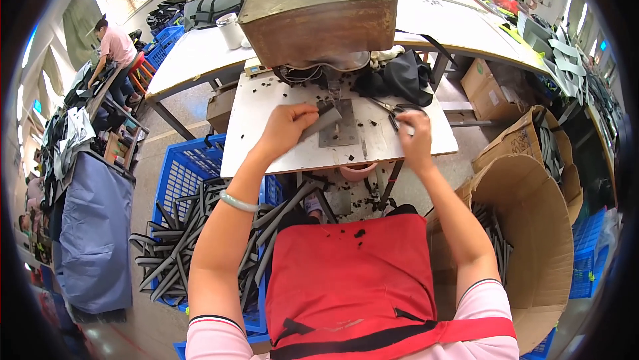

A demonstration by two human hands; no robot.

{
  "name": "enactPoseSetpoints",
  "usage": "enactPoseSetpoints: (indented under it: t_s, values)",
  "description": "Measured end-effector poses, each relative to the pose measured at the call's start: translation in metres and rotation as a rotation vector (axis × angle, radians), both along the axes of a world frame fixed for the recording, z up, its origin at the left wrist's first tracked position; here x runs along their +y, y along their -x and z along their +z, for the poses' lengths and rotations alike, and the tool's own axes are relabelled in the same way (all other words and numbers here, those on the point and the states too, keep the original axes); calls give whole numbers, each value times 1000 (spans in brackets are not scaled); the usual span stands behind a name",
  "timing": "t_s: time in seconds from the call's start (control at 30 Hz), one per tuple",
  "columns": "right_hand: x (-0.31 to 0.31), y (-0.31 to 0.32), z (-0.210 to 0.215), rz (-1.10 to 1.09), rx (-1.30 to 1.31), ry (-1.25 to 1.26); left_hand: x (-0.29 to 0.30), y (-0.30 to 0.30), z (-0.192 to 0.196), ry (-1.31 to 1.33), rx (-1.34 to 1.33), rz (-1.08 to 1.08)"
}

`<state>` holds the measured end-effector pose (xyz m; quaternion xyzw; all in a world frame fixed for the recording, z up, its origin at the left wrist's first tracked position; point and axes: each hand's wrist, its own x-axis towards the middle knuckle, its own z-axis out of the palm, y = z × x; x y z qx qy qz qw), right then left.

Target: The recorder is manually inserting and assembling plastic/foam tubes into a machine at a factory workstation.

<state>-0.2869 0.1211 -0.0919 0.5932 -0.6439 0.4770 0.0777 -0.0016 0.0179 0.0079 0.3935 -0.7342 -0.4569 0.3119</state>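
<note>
Bottom of frame: red apron (353,273) w/ black scraps on it, pink sleeves at lower corners. Lower left, blue crate (183,174) full of grey straps (170,253). Lower right, big open cardboard box (532,227) w/ more grey strips inside.

Center: white work table (266,127). Left hand (285,127), center-left, fingers curled closed on a grey strap piece (319,122), pressing its end onto the metal plate (343,130) under the machine. Pale bracelet (237,202) on left wrist. Right hand (414,135), center-right, lies on table w/ fingers bent narrow, touching the handles of scissors (393,107); can't tell if it actually grips them. Black scraps scattered across the table top.

Upper center: brown boxy machine head (319,17) overhanging the plate; black cloth bundle (399,77) just right of it. White cup (231,30) on long table behind.

Upper left: another person in pink shirt (114,47) bent over a bench. Grey cloth (96,227) hangs at left edge.
</note>
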Motion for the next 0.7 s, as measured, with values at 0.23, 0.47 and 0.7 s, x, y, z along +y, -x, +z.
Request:
enactPoseSetpoints:
  t_s: [0.23,0.47,0.7]
  values:
    - [95,-187,2,844,601,191,77,23,-16,180,-220,-389]
    - [53,-141,4,548,687,-784,94,11,-57,41,-45,-398]
    - [68,-59,89,463,503,-756,99,-45,-31,-490,-61,-383]
